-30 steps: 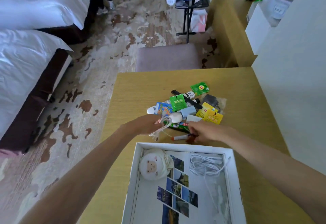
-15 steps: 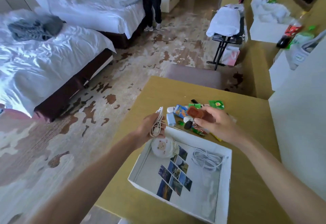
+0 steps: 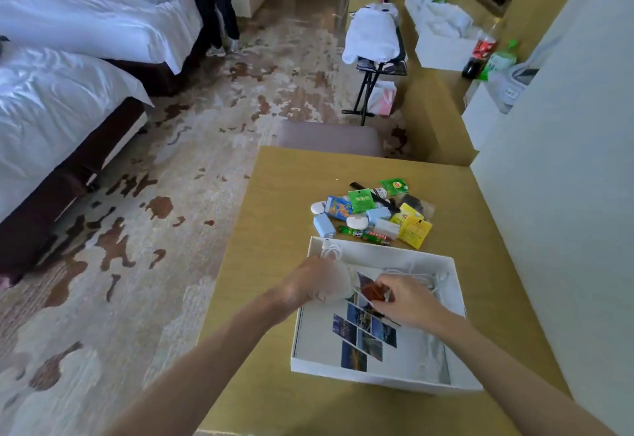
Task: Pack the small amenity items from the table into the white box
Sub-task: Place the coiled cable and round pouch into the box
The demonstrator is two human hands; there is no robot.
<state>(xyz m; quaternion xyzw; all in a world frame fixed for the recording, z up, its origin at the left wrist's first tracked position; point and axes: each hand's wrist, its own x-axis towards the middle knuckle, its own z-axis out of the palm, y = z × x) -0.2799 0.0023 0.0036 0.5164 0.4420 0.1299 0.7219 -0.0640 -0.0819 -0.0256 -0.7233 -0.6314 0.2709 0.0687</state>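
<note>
The right hand (image 3: 408, 301) pinches a small brown item (image 3: 373, 290) and the left hand (image 3: 317, 281) grips a white cable (image 3: 331, 251), both low inside the table's (image 3: 291, 188) white box (image 3: 377, 375). The pile (image 3: 374, 216) lies just beyond it. If let go carelessly, the springy cable loops may flop over the rim.

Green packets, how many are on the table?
2. One green packet lies at the pile's far edge; the other sits just nearer, beside the blue carton. More may hide under the pile.
</note>
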